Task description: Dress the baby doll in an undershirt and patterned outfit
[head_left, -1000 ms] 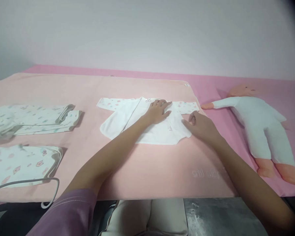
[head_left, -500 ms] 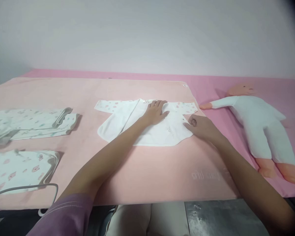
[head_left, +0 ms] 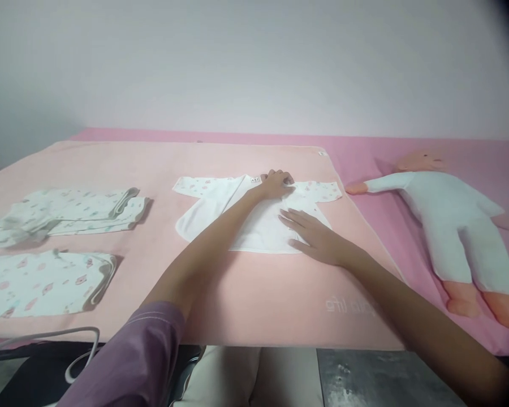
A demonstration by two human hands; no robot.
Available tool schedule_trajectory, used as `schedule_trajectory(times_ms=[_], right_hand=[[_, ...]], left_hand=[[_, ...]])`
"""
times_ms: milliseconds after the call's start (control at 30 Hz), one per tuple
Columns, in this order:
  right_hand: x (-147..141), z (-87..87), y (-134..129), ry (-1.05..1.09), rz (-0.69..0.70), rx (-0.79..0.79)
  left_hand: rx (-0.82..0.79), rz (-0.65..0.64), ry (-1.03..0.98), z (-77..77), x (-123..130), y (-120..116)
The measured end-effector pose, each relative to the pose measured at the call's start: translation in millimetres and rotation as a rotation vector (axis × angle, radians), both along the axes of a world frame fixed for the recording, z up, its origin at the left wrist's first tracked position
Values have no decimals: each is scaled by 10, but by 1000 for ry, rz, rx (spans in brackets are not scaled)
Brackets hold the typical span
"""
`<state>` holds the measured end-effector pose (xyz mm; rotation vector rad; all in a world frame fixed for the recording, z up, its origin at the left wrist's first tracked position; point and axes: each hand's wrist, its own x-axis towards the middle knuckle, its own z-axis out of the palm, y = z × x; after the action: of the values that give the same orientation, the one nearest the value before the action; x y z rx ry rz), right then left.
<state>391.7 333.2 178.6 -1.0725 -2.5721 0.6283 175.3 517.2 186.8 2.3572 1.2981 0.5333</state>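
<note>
A small white garment [head_left: 254, 226] with printed sleeves lies spread out on a peach mat [head_left: 246, 305]. Near its neckline, by the inner end of the right-hand sleeve, my left hand [head_left: 277, 185] rests with its fingers curled down; whether it pinches the cloth is too small to tell. My right hand [head_left: 316, 234] lies flat on the lower right part of the garment, fingers stretched out and holding nothing.
Two folded printed cloth items [head_left: 80, 209] [head_left: 46, 282] lie at the left, with a white cable [head_left: 46, 333] below them. A doll in white clothing [head_left: 445, 209] lies at the right on a pink cover [head_left: 365, 152]. A wall stands behind.
My right hand has moved left from the garment's right edge onto its front and opened out. The fingers of my left hand have curled near the neckline. The view has shifted slightly.
</note>
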Motion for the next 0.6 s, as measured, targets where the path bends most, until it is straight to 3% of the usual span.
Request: schedule_trajectory(times_ms=[233, 500, 600], right_hand=[[-26, 2, -18, -40, 50, -15], [-50, 8, -40, 4, 109, -86], [-5, 101, -20, 70, 46, -129]], left_hand=[[3, 155, -174, -125, 105, 15], [190, 138, -72, -240, 184, -49], [277, 166, -32, -206, 172, -116]])
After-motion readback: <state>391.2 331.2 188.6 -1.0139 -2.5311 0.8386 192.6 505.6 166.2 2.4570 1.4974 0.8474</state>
